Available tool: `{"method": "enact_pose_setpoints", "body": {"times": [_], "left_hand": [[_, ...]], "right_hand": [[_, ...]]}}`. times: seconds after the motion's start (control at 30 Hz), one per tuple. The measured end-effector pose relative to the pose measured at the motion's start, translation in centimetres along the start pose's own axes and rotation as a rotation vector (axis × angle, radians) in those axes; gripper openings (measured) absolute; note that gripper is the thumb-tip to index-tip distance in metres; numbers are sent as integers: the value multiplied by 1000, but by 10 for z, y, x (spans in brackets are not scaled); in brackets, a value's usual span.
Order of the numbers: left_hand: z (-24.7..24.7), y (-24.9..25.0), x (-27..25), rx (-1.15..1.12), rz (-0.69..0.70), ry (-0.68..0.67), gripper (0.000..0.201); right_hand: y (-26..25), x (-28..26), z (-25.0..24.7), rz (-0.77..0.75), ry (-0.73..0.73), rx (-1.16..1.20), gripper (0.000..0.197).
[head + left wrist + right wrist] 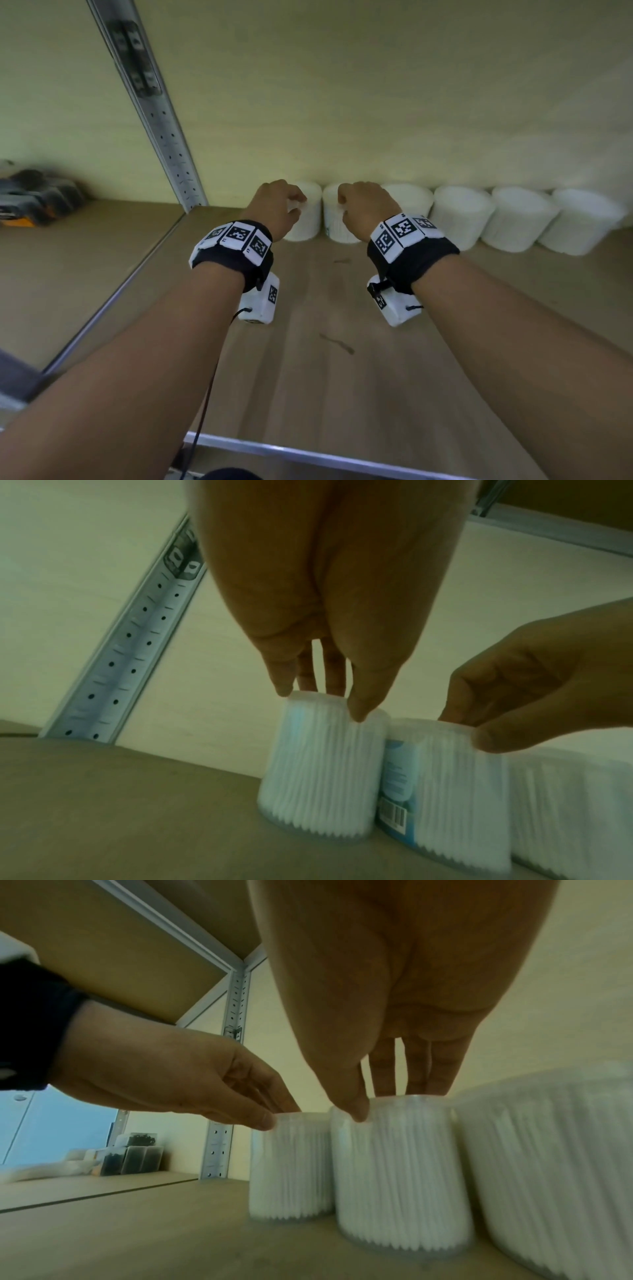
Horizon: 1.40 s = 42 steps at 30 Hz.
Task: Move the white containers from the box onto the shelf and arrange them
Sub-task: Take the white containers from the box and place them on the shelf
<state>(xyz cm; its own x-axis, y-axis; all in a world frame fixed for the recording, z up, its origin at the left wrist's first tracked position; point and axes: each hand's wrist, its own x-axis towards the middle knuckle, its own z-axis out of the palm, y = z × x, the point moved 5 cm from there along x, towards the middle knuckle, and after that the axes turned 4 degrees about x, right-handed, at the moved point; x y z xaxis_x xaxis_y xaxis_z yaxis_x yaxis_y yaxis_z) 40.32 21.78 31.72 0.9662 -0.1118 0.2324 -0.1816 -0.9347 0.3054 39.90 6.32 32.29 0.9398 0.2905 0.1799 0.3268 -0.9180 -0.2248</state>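
Observation:
Several white ribbed containers stand in a row along the back wall of the wooden shelf (342, 359). My left hand (296, 205) pinches the top rim of the leftmost container (308, 222), thumb in front and fingers behind. In the left wrist view the left hand (322, 704) shows that same hold on the leftmost container (318, 777), which stands upright on the board. My right hand (344, 209) pinches the top of the second container (334, 226). In the right wrist view the right hand (387, 1102) holds the second container (397, 1172). The two containers stand side by side, almost touching. The box is out of view.
A perforated metal upright (171, 147) stands just left of the row. Beyond it, the neighbouring bay holds dark and orange items (34, 202). A metal rail (308, 455) edges the shelf front, and another shelf board (120, 947) hangs overhead. Bare board lies before the row.

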Motion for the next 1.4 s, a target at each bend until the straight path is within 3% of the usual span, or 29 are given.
{"method": "enact_pose_setpoints", "body": {"times": [0.2, 0.37, 0.5, 0.93, 1.4], "left_hand": [[3, 6, 7, -2, 32, -13, 30], [2, 8, -7, -7, 22, -110, 50], [-13, 19, -29, -70, 10, -50, 48], [-53, 93, -180, -32, 52, -185, 45], [7, 116, -323, -66, 107, -398, 32]], "right_hand": [[9, 0, -1, 31, -12, 55, 32], [13, -18, -4, 7, -45, 143, 44], [11, -45, -18, 8, -32, 198, 46], [-13, -201, -59, 54, -60, 172, 42], [-18, -354, -7, 142, -145, 192, 30]]}}
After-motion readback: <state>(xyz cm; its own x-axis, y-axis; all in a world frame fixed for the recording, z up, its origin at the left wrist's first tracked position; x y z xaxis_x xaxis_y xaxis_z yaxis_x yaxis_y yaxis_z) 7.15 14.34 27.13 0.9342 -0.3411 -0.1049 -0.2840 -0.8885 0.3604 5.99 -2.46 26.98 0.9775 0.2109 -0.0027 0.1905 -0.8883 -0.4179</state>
